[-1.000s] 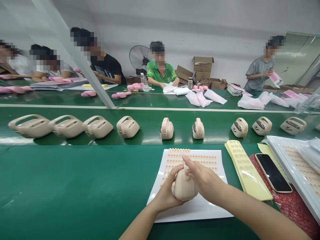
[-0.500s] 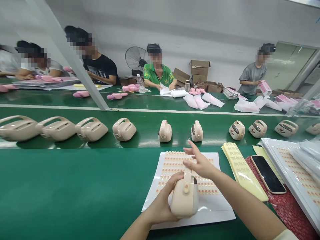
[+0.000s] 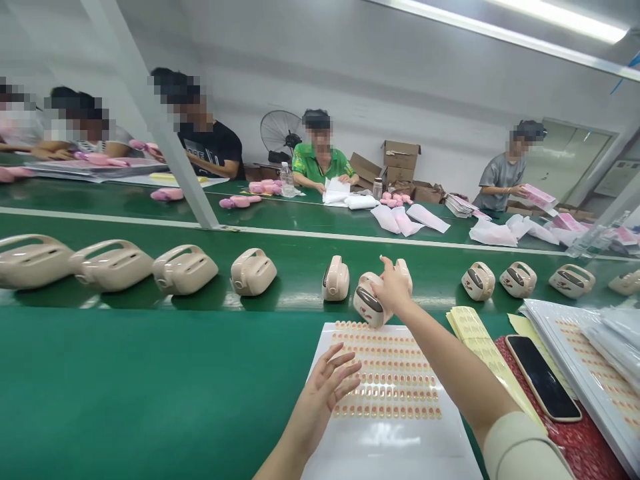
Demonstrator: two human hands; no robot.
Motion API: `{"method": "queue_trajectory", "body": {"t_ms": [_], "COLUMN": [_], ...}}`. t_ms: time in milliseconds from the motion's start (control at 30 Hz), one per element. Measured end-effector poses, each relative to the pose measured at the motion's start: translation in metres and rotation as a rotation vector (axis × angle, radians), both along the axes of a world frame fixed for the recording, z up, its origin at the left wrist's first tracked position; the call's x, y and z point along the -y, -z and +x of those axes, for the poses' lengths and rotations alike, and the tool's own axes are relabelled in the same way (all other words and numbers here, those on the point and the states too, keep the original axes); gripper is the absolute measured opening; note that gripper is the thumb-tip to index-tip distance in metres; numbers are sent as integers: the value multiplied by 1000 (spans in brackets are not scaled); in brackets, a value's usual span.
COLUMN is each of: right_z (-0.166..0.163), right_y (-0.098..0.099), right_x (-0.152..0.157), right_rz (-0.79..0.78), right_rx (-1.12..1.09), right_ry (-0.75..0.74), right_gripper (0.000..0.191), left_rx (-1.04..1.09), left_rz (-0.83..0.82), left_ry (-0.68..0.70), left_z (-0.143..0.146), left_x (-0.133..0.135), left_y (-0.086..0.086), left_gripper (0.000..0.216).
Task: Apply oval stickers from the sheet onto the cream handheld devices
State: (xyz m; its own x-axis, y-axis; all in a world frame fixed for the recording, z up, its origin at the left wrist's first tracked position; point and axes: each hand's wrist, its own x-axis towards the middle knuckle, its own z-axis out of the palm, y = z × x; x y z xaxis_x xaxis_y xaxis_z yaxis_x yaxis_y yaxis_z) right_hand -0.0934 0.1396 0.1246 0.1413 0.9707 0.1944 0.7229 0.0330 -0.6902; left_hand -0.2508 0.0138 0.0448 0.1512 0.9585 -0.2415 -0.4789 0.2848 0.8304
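My right hand [image 3: 394, 288] reaches out to the row at the belt's near side, its fingers on the handle of a small beige handled device [image 3: 367, 303]. That device shows a dark oval window and a reddish mark, and sits tilted just beyond the sheet. Partly hidden behind my hand stands another device [image 3: 404, 275]. My left hand [image 3: 326, 385] is open and holds nothing, fingers spread over the left side of a white sheet of small orange-and-gold stickers [image 3: 385, 393].
More beige devices [image 3: 254, 273] line the green belt [image 3: 295, 287] on both sides. At right lie yellow sticker strips [image 3: 480, 343], a phone [image 3: 544, 377] on red bubble wrap, and stacked sheets [image 3: 575, 347]. Across the belt, several people work among pink items and white pouches.
The device has gone from my left hand above the sheet to the belt row under my right hand. My left hand has let go and opened. The view has tilted up slightly.
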Motion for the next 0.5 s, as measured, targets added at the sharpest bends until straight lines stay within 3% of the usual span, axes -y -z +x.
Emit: {"method": "queue_trajectory", "body": {"t_ms": [200,367,500], "right_z": [-6,19,56], "right_y": [20,24,21], "right_x": [-48,-51,-39], "right_rz": [-47,35,-78], "right_rx": [64,121,63], "right_ry": [167,255,335], "right_gripper": [56,56,69], "left_rx": [-81,-106,-123], "left_rz": [18,2,1], "left_ry": [-66,-26,15], "left_z": [1,-3,-5], "left_x": [1,-1,0], "left_y": [3,1,-1], "left_gripper": [48,50,50]}}
